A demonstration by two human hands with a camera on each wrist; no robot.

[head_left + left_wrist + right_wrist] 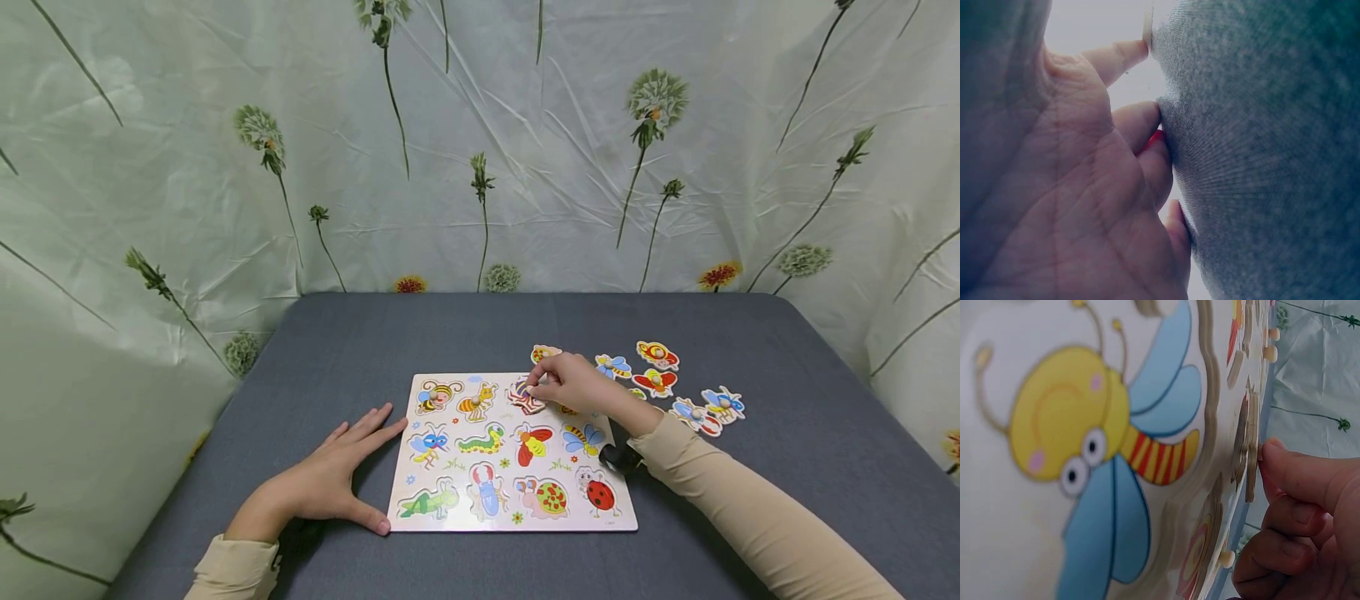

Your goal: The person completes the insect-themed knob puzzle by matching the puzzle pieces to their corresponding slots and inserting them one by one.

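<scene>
A white peg-puzzle board (462, 477) with insect pictures lies before me. My right hand (573, 385) pinches a purple-and-red striped puzzle piece (522, 398) between thumb and fingers, at the top row. From the right wrist view, the right hand (1304, 519) has its other fingers curled, and the held piece (1252, 450) shows edge-on close over the board. My left hand (322, 471) rests on the table with fingers spread, thumb and fingertips at the board's left edge. Close up, the left palm (1079, 187) shows with nothing held in it.
Loose insect pieces lie right of and behind the board, among them a red-winged piece (655, 382), a blue-winged piece (723, 404) and a round-bodied one (657, 355). Dark grey cloth (360, 342) covers the table. A flower-printed curtain (555, 167) hangs behind.
</scene>
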